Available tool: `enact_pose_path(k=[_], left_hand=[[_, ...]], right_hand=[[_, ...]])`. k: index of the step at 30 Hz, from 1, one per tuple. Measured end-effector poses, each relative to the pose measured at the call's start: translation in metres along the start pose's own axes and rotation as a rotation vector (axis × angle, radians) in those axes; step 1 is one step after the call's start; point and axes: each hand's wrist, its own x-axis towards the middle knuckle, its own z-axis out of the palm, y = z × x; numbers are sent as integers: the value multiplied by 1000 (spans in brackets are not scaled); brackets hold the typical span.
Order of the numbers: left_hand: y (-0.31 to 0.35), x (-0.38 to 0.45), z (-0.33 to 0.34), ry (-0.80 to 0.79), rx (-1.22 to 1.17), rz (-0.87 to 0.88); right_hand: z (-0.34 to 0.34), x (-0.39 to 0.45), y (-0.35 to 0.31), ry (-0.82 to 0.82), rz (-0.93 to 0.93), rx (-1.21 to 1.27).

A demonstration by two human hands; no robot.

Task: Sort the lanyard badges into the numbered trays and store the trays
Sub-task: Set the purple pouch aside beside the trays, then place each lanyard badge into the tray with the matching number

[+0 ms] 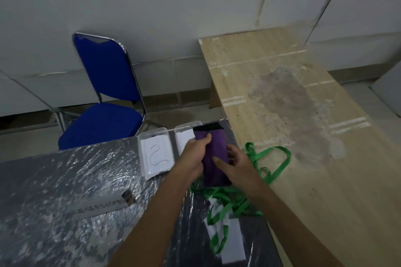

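Fingers (205, 140) of left hand (195, 154) curling round the purple cloth pouch (213, 154), right hand (233, 163) pinching its near side. Pouch lying lengthwise away, covering the second clear plastic tray (183, 136). Green lanyard badges (225, 204) waiting just below, nearer right hand.

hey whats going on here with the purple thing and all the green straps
A person holds a purple pouch in both hands, left hand gripping its side, right hand on its front. Green lanyards with white badges lie piled on the dark table below. A tray marked 2 sits beside another, partly hidden one.
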Motion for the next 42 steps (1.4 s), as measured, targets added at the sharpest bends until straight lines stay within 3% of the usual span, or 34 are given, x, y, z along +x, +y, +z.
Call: enact_pose_path(k=[3,7,11,16,19,24,30,33,37,42], left_hand=[[7,52,18,62,285,77],[7,121,25,141,769,311],[-6,165,29,302,1218,470],[-22,185,26,439,1711,502],[-24,184,24,438,1743,495],[-30,151,11,389,1492,601],[-75,64,-16,413,1456,745],[-113,20,-34,424,1406,762],[-165,-29,-57,369,1328,632],[-212,-61,-72,274,1381,565]], right_hand=[[-29,50,13,38,26,-116],[-54,116,38,54,96,-289],[-59,158,56,47,83,-482],[-54,178,71,29,56,-665],[-52,184,74,36,34,-709],[-55,165,66,120,-34,-849],[-64,74,59,225,-177,-672],[-57,18,68,281,-122,-551],[-42,-43,93,330,0,-444],[-22,-87,135,309,189,-463]])
